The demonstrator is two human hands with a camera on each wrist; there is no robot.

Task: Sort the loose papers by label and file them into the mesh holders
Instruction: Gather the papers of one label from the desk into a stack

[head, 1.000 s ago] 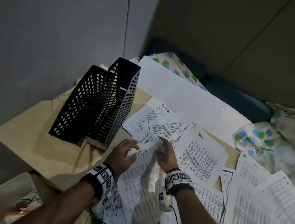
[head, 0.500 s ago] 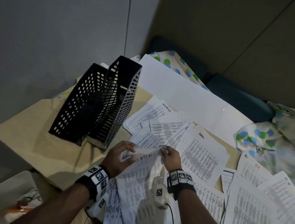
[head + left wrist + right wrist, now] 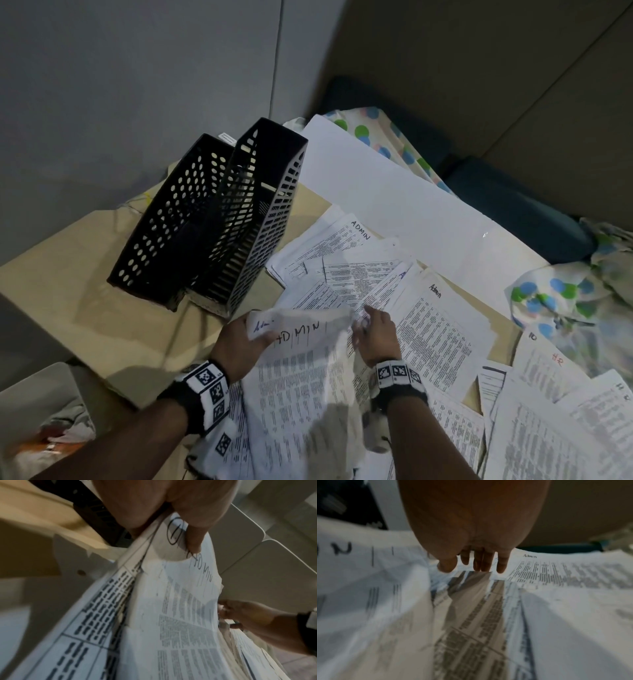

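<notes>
Paper's thin and floppy: my left hand (image 3: 239, 342) pinches the ADMIN sheets (image 3: 301, 370) at ten o'clock; right hand (image 3: 375, 334) relaxed, holding nothing.

Mesh holders (image 3: 209, 219) left of papers (image 3: 428, 308)

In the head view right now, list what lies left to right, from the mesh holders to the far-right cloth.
mesh holders → left hand → held ADMIN sheets → right hand → Admin sheet → HR sheet → dotted cloth
</notes>
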